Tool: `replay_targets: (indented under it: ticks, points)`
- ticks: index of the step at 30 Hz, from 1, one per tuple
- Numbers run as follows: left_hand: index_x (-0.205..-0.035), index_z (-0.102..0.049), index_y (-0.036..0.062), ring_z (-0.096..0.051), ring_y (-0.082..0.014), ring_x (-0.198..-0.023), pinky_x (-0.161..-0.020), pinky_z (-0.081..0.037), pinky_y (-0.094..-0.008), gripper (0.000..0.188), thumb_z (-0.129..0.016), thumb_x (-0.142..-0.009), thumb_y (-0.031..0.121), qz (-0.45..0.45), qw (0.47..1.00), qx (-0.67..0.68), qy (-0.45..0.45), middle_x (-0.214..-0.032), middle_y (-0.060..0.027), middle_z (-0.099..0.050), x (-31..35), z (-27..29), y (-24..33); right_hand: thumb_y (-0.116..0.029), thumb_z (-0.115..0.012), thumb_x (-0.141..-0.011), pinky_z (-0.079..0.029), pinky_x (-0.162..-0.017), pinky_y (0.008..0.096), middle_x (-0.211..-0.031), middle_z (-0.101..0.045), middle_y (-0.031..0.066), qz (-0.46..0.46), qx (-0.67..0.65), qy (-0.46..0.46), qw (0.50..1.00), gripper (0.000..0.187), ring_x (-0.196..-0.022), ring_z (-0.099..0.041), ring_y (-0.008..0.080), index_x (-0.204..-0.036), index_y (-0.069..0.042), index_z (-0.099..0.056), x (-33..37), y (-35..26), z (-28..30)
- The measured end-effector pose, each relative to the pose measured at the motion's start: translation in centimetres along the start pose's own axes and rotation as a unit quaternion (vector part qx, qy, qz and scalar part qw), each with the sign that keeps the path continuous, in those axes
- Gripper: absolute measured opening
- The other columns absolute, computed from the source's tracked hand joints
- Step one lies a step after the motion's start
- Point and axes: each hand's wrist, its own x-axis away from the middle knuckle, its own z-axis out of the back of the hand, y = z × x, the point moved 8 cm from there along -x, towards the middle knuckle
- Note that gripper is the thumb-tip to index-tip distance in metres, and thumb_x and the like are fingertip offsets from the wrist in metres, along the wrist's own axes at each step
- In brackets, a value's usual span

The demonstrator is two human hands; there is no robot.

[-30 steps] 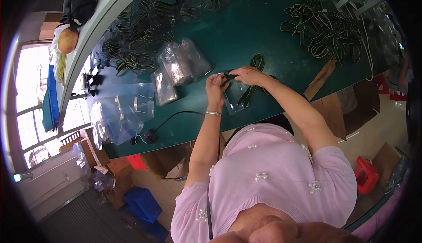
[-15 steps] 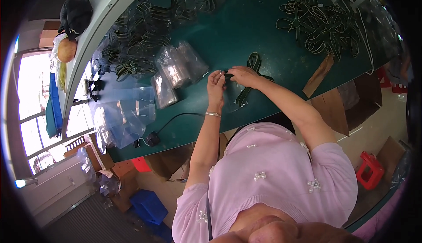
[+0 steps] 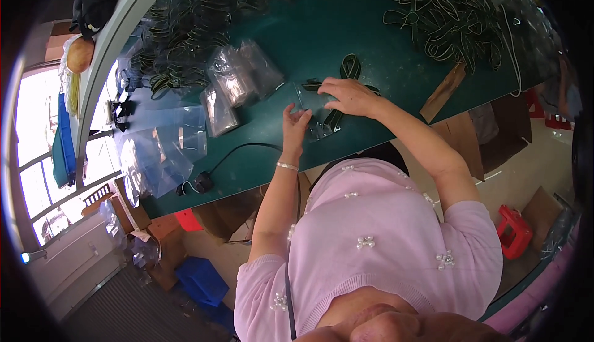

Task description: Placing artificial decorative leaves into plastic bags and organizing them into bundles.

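In the head view, take the dark green looped strap (image 3: 351,65) on the green table (image 3: 346,26) as your landmark. It lies crossed, its loop pointing away from you. Your right hand (image 3: 354,98) is over the near side of the strap, palm down, with thumb and fingers spread and a clear gap between them; the view does not show whether the fingertips touch the strap. Your left hand (image 3: 296,123) is to the left of and nearer to you than the strap, thumb and forefinger parted; whether they touch the clear bag (image 3: 323,130) beside them cannot be told. That bag lies at the near-left of the strap, around its lower tail. Clear packets (image 3: 235,82) are stacked left of the strap. A heap of dark straps (image 3: 185,33) lies beyond them to the far left, and a strap pile (image 3: 455,23) to the far right.
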Motion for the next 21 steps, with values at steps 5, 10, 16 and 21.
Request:
replay_targets:
  ticks: [5,10,16,21]
  points:
    - [-0.129,-0.04,-0.0024,-0.06,-0.0132,-0.082,-0.072,-0.047,-0.0238,0.058,-0.071,-0.081,0.005,0.005,0.998,-0.026,-0.055,-0.093,-0.0084,-0.064,2.9,-0.7,-1.9,-0.018,-0.073,-0.075,-0.05,-0.081,0.0435,-0.102,-0.059,0.0125,0.021,0.061,-0.086,0.994,0.031,-0.096,-0.062,0.0344,-0.099,-0.003,-0.062,2.9,1.2,-5.5]
    - [-0.118,-0.046,-0.0027,-0.062,-0.0136,-0.074,-0.068,-0.048,-0.0234,0.044,-0.067,-0.079,-0.005,-0.022,0.999,-0.026,-0.039,-0.082,-0.0091,-0.066,3.6,-1.3,-2.0,-0.015,-0.072,-0.076,-0.049,-0.076,0.0435,-0.096,-0.058,0.0128,0.008,-0.008,-0.081,0.997,0.022,-0.089,-0.061,0.0347,-0.091,-0.003,-0.061,2.2,2.6,-6.0]
    - [-0.114,-0.048,-0.0024,-0.061,-0.0124,-0.07,-0.067,-0.047,-0.0235,0.042,-0.066,-0.076,-0.006,-0.039,0.996,-0.072,-0.018,-0.077,-0.0077,-0.065,2.8,-0.8,-2.8,-0.015,-0.071,-0.078,-0.047,-0.073,0.0421,-0.091,-0.059,0.0129,0.003,-0.02,-0.038,0.999,0.02,-0.086,-0.059,0.0348,-0.09,-0.003,-0.059,1.9,2.3,-6.0]
    - [-0.112,-0.048,-0.0027,-0.06,-0.0122,-0.067,-0.065,-0.047,-0.0238,0.042,-0.068,-0.075,-0.006,-0.049,0.995,-0.087,0.011,-0.074,-0.0071,-0.064,2.6,-0.9,-2.2,-0.016,-0.071,-0.079,-0.047,-0.074,0.043,-0.091,-0.059,0.0125,0.008,-0.006,-0.046,0.999,0.02,-0.086,-0.059,0.0351,-0.089,-0.003,-0.059,1.5,2.6,-6.5]
